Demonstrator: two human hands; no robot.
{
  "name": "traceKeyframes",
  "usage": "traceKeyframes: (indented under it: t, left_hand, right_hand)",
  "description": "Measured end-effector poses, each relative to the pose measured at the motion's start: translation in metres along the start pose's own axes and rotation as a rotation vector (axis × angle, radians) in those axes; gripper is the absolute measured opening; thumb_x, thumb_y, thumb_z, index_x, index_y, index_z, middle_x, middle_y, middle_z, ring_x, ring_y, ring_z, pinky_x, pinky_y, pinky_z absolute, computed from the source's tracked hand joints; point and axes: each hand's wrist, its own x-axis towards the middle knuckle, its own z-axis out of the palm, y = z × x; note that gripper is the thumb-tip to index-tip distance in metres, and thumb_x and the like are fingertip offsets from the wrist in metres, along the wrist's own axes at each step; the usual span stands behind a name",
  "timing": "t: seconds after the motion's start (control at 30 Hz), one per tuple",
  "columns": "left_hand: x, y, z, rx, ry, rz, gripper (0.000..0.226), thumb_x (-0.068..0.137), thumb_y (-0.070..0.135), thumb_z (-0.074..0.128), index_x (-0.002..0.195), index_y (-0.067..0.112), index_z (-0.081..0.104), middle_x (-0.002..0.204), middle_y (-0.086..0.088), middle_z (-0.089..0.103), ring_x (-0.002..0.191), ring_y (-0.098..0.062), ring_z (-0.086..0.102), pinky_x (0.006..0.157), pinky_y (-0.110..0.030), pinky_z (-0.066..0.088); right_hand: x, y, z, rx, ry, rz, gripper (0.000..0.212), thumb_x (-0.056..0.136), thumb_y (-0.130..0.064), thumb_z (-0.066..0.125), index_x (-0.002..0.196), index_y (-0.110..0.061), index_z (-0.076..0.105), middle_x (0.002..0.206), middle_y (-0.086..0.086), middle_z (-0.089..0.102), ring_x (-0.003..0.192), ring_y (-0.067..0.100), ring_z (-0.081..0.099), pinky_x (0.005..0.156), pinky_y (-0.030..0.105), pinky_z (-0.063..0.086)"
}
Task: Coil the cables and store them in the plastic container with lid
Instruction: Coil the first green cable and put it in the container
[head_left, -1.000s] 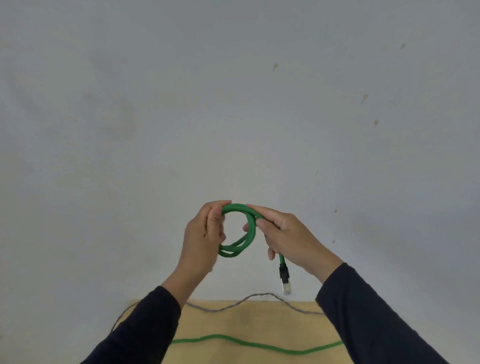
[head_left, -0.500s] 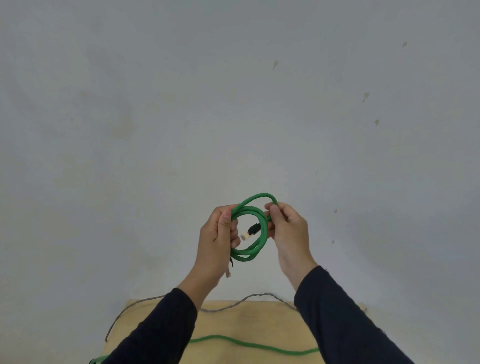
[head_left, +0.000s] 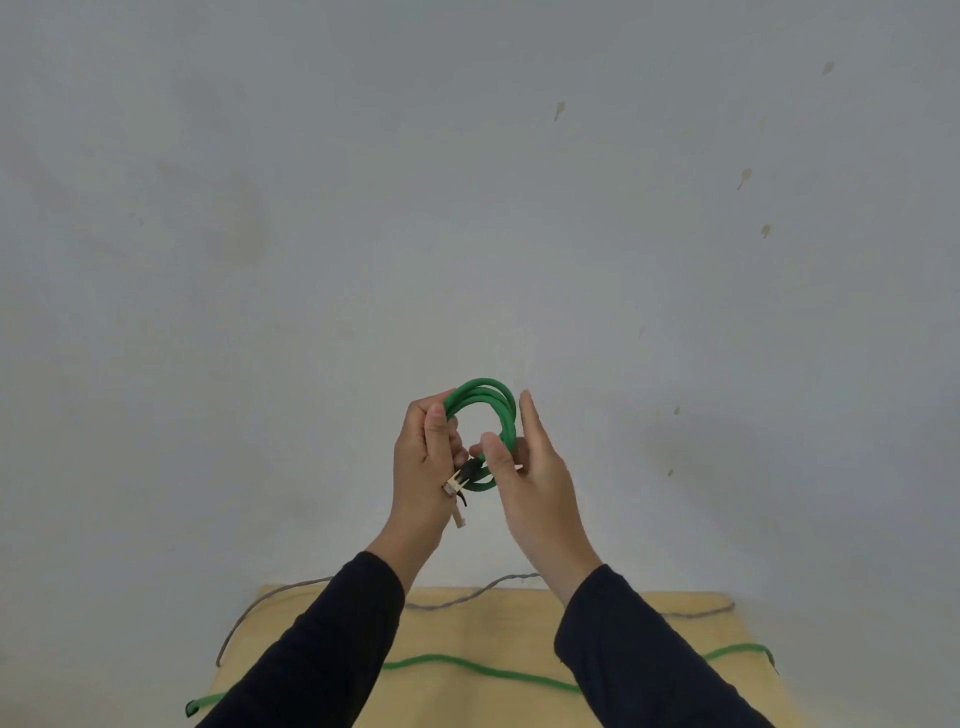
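Note:
A green network cable (head_left: 485, 402) is wound into a small coil of several loops, held up in front of a pale wall. My left hand (head_left: 427, 462) grips the coil's left side, and both plug ends (head_left: 456, 488) stick out below its fingers. My right hand (head_left: 535, 467) cups the coil's right side, thumb pressed on the loops and fingers stretched upward behind them. No plastic container or lid is in view.
A light wooden table (head_left: 519, 644) lies below my arms. A second green cable (head_left: 488, 670) runs across it, and a thin grey cable (head_left: 452, 600) trails along its far edge and hangs off the left side.
The loose plug end that hung from my right hand has been brought into the coil and now sits under my left hand. The coil has gained a loop and my right hand's fingers have spread.

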Motion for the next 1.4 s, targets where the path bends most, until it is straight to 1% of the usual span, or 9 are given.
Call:
traceKeyframes:
  t: [0.2, 0.33, 0.47, 0.63, 0.73, 0.9, 1.0, 1.13, 1.4]
  left_hand:
    - [-0.01, -0.006, -0.01, -0.008, -0.108, -0.115, 0.027, 0.101, 0.023, 0.03, 0.103, 0.021, 0.057, 0.08, 0.003, 0.056, 0.064, -0.007, 0.049, 0.062, -0.024, 0.046]
    - [-0.026, -0.014, -0.022, 0.12, -0.05, -0.118, 0.024, 0.1, 0.023, 0.036, 0.102, 0.028, 0.059, 0.096, 0.006, 0.067, 0.073, -0.001, 0.063, 0.067, -0.018, 0.052]
    - [-0.054, -0.026, -0.04, 0.233, 0.012, -0.154, 0.025, 0.098, 0.026, 0.042, 0.103, 0.038, 0.064, 0.09, 0.011, 0.071, 0.079, 0.005, 0.067, 0.072, -0.016, 0.053]
    - [-0.104, -0.056, -0.076, 0.358, -0.065, -0.23, 0.025, 0.096, 0.024, 0.046, 0.11, 0.03, 0.066, 0.084, 0.013, 0.071, 0.077, 0.013, 0.064, 0.069, -0.007, 0.048]
    - [-0.145, -0.072, -0.097, 0.439, -0.106, -0.3, 0.024, 0.096, 0.023, 0.047, 0.11, 0.029, 0.066, 0.077, 0.011, 0.07, 0.072, 0.02, 0.06, 0.063, -0.001, 0.043]
    - [-0.209, -0.097, -0.119, 0.488, -0.083, -0.41, 0.025, 0.096, 0.019, 0.047, 0.111, 0.024, 0.067, 0.089, 0.006, 0.073, 0.072, 0.019, 0.061, 0.063, -0.003, 0.044]
    - [-0.239, -0.107, -0.125, 0.564, -0.071, -0.472, 0.026, 0.096, 0.021, 0.048, 0.113, 0.023, 0.066, 0.094, 0.003, 0.074, 0.074, 0.011, 0.063, 0.067, -0.004, 0.045]
    - [-0.262, -0.115, -0.129, 0.61, -0.073, -0.588, 0.027, 0.096, 0.022, 0.048, 0.115, 0.021, 0.066, 0.088, 0.001, 0.071, 0.067, 0.001, 0.057, 0.06, -0.002, 0.039]
    - [-0.268, -0.136, -0.13, 0.684, -0.003, -0.76, 0.028, 0.097, 0.017, 0.043, 0.111, 0.014, 0.067, 0.098, -0.002, 0.069, 0.076, -0.011, 0.054, 0.061, -0.006, 0.032]
  right_hand:
    - [-0.001, 0.019, 0.017, -0.176, 0.266, -0.165, 0.042, 0.098, -0.027, 0.037, 0.139, -0.03, 0.034, 0.099, 0.004, 0.061, 0.081, 0.005, 0.058, 0.082, 0.03, 0.051]
    - [-0.011, 0.025, 0.026, -0.173, 0.287, -0.108, 0.038, 0.098, -0.027, 0.036, 0.136, -0.028, 0.041, 0.084, -0.006, 0.056, 0.071, 0.004, 0.053, 0.077, 0.031, 0.051]
    - [-0.039, 0.039, 0.038, -0.143, 0.277, 0.024, 0.036, 0.099, -0.022, 0.035, 0.133, -0.024, 0.045, 0.062, -0.009, 0.048, 0.053, -0.003, 0.053, 0.058, 0.005, 0.041]
    - [-0.096, 0.075, 0.054, -0.111, 0.254, 0.215, 0.034, 0.098, -0.026, 0.038, 0.129, -0.029, 0.049, 0.058, -0.01, 0.047, 0.058, 0.017, 0.054, 0.055, 0.013, 0.042]
    - [-0.138, 0.1, 0.061, -0.104, 0.201, 0.317, 0.033, 0.097, -0.028, 0.039, 0.127, -0.029, 0.051, 0.079, -0.008, 0.055, 0.071, 0.003, 0.047, 0.069, 0.013, 0.04]
    - [-0.197, 0.128, 0.069, -0.098, 0.118, 0.472, 0.033, 0.097, -0.03, 0.039, 0.126, -0.03, 0.052, 0.095, -0.004, 0.062, 0.077, 0.008, 0.055, 0.071, 0.017, 0.044]
    - [-0.225, 0.141, 0.066, -0.099, 0.062, 0.577, 0.032, 0.097, -0.03, 0.038, 0.125, -0.034, 0.053, 0.117, 0.004, 0.065, 0.1, 0.012, 0.06, 0.09, 0.026, 0.047]
    - [-0.246, 0.154, 0.06, -0.105, -0.012, 0.701, 0.032, 0.097, -0.024, 0.038, 0.123, -0.03, 0.055, 0.097, -0.016, 0.06, 0.079, -0.002, 0.053, 0.078, 0.02, 0.041]
    - [-0.25, 0.179, 0.063, -0.187, -0.143, 0.826, 0.034, 0.095, -0.024, 0.041, 0.126, -0.034, 0.054, 0.094, 0.0, 0.056, 0.05, 0.008, 0.045, 0.05, 0.019, 0.04]
